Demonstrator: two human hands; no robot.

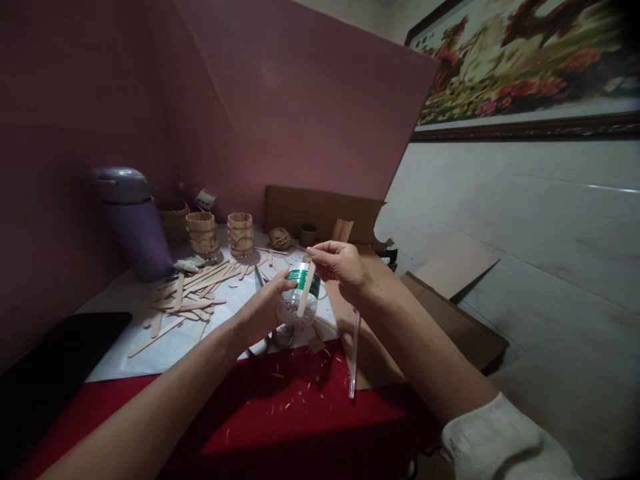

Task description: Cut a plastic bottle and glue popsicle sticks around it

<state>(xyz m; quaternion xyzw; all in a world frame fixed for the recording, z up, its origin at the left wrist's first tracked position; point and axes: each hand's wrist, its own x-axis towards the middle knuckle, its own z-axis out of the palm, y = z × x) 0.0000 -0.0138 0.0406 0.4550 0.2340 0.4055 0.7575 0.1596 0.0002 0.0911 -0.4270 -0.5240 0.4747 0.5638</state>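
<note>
Our left hand (267, 303) gripped the green-labelled plastic bottle (295, 276), and there, our right hand (341, 263) pinched a wooden craft stick (306, 292), slanting before it!

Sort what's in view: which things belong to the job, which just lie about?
Likely the job's: clear plastic bottle with green label, in left hand; flat pale wooden stick, in right hand; loose matching sticks.

Likely unrelated: tall purple flask; colourful framed painting.

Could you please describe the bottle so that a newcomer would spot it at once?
Find the red cloth, then the white sheet beyond it. At the sheet's right side, the left hand holds the bottle. Its clear body and green label set it apart from the purple flask.
</note>
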